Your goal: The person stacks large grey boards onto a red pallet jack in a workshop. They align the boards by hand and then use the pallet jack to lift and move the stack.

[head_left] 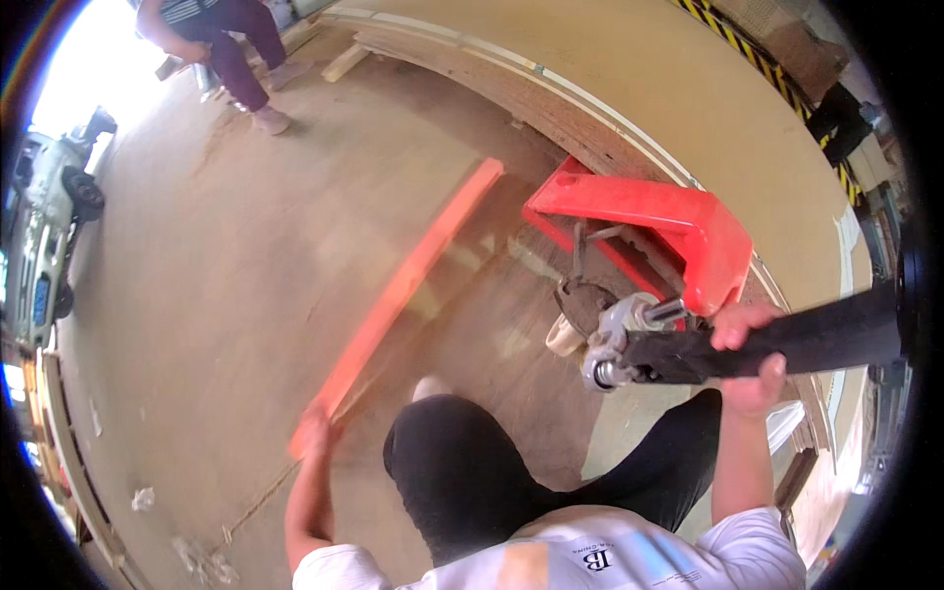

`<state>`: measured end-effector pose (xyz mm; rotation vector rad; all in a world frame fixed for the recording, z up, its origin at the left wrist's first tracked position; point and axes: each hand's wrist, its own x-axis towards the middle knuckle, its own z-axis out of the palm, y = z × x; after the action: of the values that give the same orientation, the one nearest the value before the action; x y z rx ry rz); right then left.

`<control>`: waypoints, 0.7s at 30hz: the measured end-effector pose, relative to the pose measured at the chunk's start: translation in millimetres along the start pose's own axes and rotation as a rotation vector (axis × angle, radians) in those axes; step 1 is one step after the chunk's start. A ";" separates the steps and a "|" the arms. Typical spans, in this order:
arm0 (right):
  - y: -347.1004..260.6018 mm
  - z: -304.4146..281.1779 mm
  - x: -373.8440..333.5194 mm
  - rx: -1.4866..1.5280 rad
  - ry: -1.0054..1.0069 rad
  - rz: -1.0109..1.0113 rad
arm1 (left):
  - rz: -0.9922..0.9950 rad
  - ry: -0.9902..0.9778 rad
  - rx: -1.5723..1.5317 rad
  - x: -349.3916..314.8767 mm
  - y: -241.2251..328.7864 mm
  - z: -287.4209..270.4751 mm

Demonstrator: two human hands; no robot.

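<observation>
My left hand (316, 431) is closed around the near end of a long, flat, orange-red bar (408, 285), which slants away across the floor to the upper right. The bar and hand are blurred by motion. On the right, my right hand (749, 369) grips a thick black handle (806, 336) with fingers wrapped over it. This handle joins a grey metal pump unit (619, 339) of what looks like a red pallet jack. The jack's bent red frame (639, 202) stands against a stack of boards. A pale wheel (562, 335) sits beside the pump.
Large tan boards (639, 88) lie stacked along the upper right. A person (231, 49) in dark trousers is at the upper left. A vehicle (54, 226) stands at the far left. Plastic scraps (143, 499) lie on the concrete floor (216, 295).
</observation>
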<state>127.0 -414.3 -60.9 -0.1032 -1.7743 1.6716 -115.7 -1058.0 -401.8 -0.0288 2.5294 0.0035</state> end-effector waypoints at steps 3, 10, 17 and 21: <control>8.2 -2.5 -1.6 0.004 0.114 -0.062 | 0.055 0.237 0.257 43.0 -142.3 71.3; -17.3 13.6 -6.8 -0.016 0.289 0.061 | 0.209 0.176 0.016 90.3 -159.9 86.6; -36.3 30.9 -23.8 -0.339 0.573 0.167 | 0.521 0.419 -0.122 214.3 65.5 -22.0; -36.9 14.9 -31.9 -0.502 0.653 0.150 | 0.711 0.489 -0.209 282.8 226.7 -69.2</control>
<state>157.8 -449.1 -39.9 -0.9141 -1.6362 1.0610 -391.7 -837.6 -508.5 0.8778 2.8591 0.6075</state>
